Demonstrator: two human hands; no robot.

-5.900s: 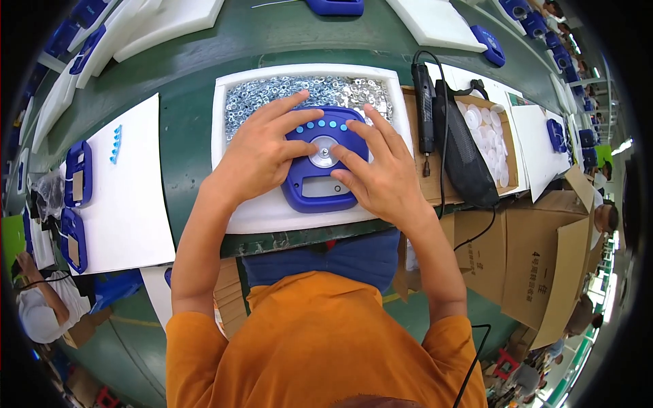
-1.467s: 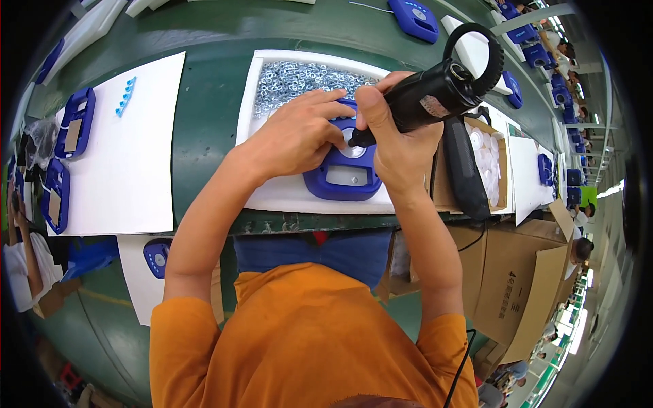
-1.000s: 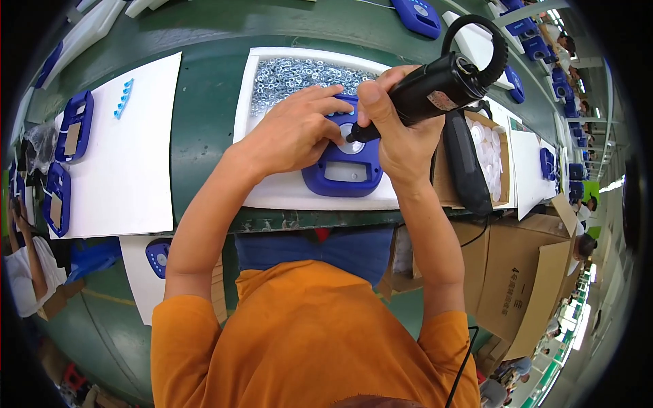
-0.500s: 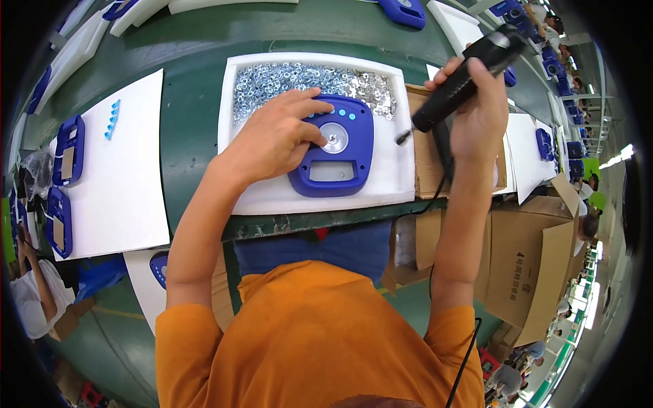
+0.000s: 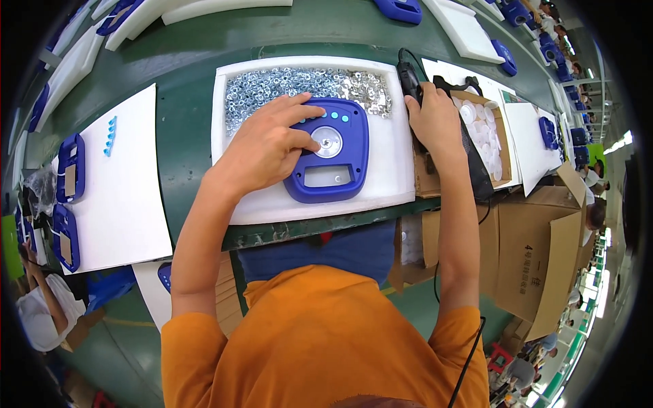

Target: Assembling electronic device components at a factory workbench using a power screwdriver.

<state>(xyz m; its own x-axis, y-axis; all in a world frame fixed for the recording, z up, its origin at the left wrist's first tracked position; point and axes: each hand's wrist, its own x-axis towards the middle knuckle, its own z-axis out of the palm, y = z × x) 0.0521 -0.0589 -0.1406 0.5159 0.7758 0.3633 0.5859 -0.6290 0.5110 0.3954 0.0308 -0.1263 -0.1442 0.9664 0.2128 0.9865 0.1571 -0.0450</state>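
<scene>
A blue plastic housing (image 5: 358, 153) with a clear round disc (image 5: 330, 143), several light-blue buttons and a rectangular opening lies on a white foam tray (image 5: 265, 212). My left hand (image 5: 265, 144) holds its upper left part, thumb at the disc and fingers spread toward the buttons. To the right, my right hand (image 5: 439, 126) closes around a black electric screwdriver (image 5: 409, 77) lying lengthwise beside the tray's right edge. Its lower part is hidden beneath the hand. Many small metal nuts or washers (image 5: 272, 85) fill the tray's far side.
Right of my right hand stands a cardboard box (image 5: 505, 139) of white round plastic pieces (image 5: 481, 122). A white board (image 5: 122, 197) at left carries a blue strip (image 5: 110, 136) and blue housings (image 5: 70, 166). Below right is a large carton (image 5: 527, 251).
My right hand has lowered the screwdriver from the raised, tilted position to beside the tray, moving left and nearer the table. The box of white pieces is now exposed. My left hand stays on the housing.
</scene>
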